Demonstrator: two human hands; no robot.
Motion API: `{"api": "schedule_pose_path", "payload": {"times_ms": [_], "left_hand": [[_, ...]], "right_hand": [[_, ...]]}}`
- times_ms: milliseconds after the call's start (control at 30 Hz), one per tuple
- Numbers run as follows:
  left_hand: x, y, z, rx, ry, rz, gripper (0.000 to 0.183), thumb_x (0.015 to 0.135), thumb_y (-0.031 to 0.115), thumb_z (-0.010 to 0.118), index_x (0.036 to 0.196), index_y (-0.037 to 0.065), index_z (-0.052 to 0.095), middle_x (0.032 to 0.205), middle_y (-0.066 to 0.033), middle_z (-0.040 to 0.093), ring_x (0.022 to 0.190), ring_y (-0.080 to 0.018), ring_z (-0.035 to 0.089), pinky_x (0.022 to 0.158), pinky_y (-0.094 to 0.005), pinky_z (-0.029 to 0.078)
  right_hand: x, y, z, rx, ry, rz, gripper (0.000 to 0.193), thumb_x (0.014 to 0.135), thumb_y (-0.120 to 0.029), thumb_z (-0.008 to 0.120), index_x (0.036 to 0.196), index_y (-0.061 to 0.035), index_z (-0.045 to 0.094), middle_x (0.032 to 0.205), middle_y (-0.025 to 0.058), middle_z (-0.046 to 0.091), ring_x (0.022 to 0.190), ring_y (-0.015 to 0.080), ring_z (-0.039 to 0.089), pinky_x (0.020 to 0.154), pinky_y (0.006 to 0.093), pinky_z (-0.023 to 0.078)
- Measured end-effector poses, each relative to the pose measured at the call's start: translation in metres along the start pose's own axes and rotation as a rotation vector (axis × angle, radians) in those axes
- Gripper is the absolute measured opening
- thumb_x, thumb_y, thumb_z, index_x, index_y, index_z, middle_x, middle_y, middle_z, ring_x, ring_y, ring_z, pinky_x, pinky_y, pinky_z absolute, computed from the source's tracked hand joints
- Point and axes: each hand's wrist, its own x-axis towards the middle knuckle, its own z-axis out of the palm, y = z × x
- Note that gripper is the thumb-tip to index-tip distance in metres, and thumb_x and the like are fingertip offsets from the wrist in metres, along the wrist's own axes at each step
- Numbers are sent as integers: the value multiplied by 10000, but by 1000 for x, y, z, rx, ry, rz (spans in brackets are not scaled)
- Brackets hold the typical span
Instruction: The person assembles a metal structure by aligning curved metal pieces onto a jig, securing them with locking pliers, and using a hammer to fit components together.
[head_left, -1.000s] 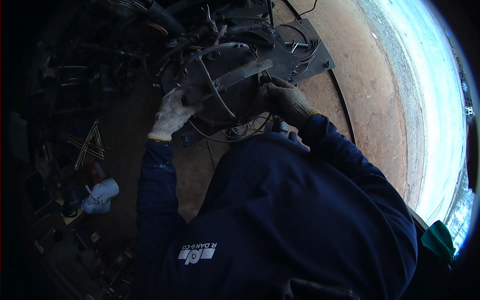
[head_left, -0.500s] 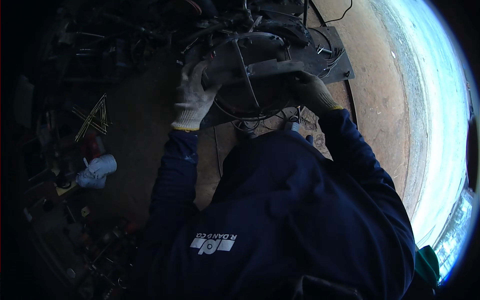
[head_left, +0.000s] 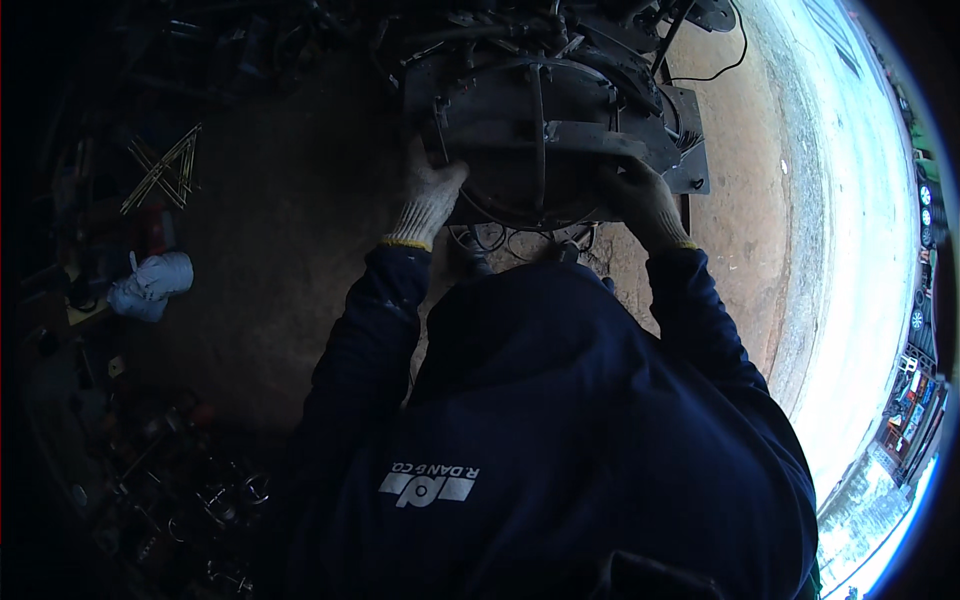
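Note:
In front of me is a dark metal piece (head_left: 500,135), with a flat bar (head_left: 590,137) along its right part. A round metal hoop (head_left: 480,205) curves around it, crossed by a thin rod (head_left: 540,150). My left hand (head_left: 432,195), in a pale knitted work glove, is closed on the piece's left end, the thumb on the near side. My right hand (head_left: 648,205), gloved alike, curls at the right end, beneath the flat bar. Shadow hides most of the fingertips on both hands.
A dark metal plate (head_left: 695,150) with a bundle of thin wires or rods sticks out on the right. Dark metal frames (head_left: 480,35) crowd the far side. Thin rods (head_left: 165,170) lie crossed at left, above a whitish cloth-like bundle (head_left: 152,285). Cluttered metal parts (head_left: 220,495) lie lower left.
The view has shifted, so the metalwork and both hands appear farther right. My left hand sits lower on the piece's left end, its fingers less spread. The right hand keeps its place there.

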Motion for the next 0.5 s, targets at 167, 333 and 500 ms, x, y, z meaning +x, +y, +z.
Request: {"api": "schedule_pose_path", "payload": {"times_ms": [167, 333, 500], "left_hand": [[0, -5, 8, -336, 4, 20, 741, 784, 51, 729, 1467, 21, 442, 1196, -110, 655, 1067, -222, 656, 912, -334, 536], [6, -19, 10, -361, 9, -16, 873, 797, 11, 707, 1562, 38, 288, 1258, -101, 630, 1085, -212, 646, 945, -323, 528], [-2, -9, 18, -358, 60, 37, 869, 814, -5, 691, 1576, 61, 279, 1364, -110, 580, 1187, -214, 599, 1010, -330, 489]], "right_hand": [[1, 24, 7, 594, -53, 71, 393, 976, -259, 649, 1276, -7, 631, 1008, 123, 725, 884, 144, 691, 769, 300, 561], [-10, 7, -7, -99, 20, -100, 429, 946, -289, 684, 1291, -41, 618, 1067, 128, 717, 881, 255, 713, 752, 375, 572], [-11, -24, -1, -739, 335, -545, 496, 853, -345, 733, 1279, -115, 627, 1177, 100, 675, 1064, 353, 654, 901, 489, 525]]}}
